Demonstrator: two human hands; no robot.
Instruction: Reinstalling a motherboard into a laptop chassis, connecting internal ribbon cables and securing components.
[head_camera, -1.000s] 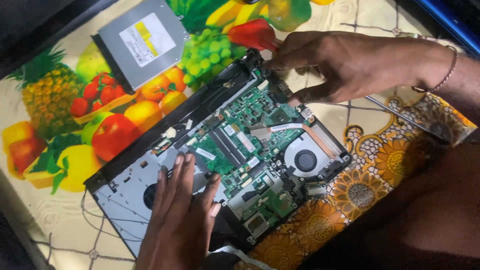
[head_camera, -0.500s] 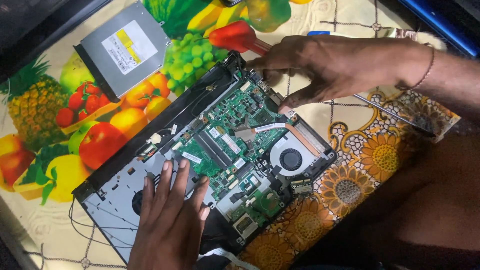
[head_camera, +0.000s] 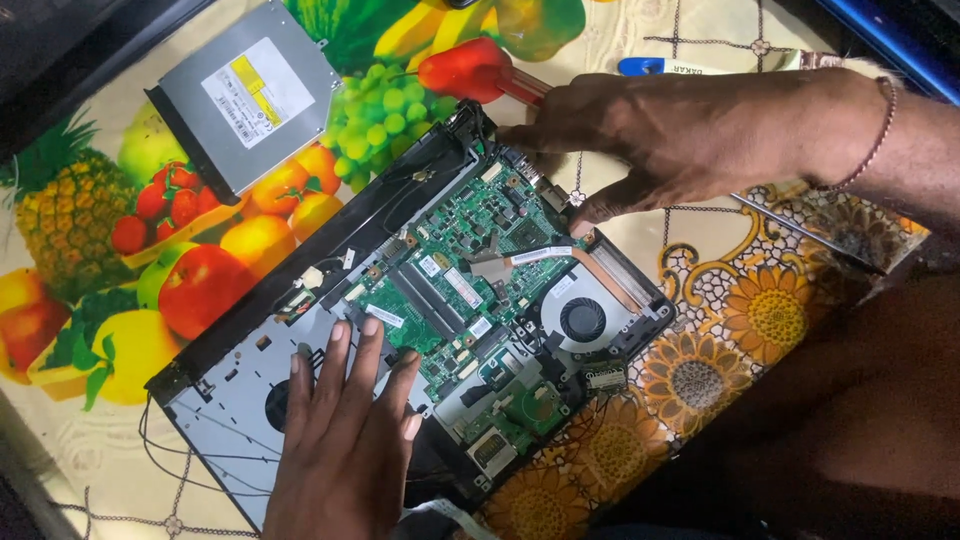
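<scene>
I'm resting my left hand (head_camera: 345, 440) flat, fingers spread, grasping nothing, on the laptop (head_camera: 420, 310) lying mid-cloth. A drive (head_camera: 250, 100) is sitting at its 11 o'clock. My right hand (head_camera: 680, 140) is pressing the laptop's 1 o'clock edge, unclenched.

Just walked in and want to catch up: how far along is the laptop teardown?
Done: the laptop is open, its green board and fan bare, and the optical drive lies out on the cloth. In hand: the left hand presses the base, the right hand grips the far edge. Left: board and fan sit in place.
</scene>
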